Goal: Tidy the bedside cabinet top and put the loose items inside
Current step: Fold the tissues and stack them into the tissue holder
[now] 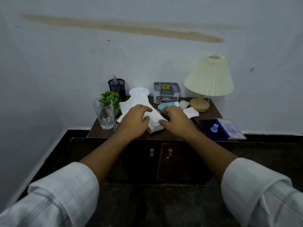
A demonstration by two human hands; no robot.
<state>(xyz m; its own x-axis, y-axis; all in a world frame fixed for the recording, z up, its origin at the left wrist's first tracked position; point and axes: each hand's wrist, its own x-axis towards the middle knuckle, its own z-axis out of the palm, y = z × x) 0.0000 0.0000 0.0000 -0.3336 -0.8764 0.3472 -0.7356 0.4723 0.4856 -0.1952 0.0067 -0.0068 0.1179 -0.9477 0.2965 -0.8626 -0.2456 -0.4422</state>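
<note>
A dark wooden bedside cabinet stands against the wall, its two doors closed. On its top lies a loose white paper sheet over a small pale roll. My left hand grips the sheet, thumb on top. My right hand pinches the sheet's right edge, with its fingers curled over it. Behind my right hand lie a blue tube, a white bulb and a folded tissue.
A drinking glass and small green plant stand at the left. A mesh pen holder, white fluted vase and grey organiser box line the back. A lamp stands right; an open stamp pad overhangs the right corner.
</note>
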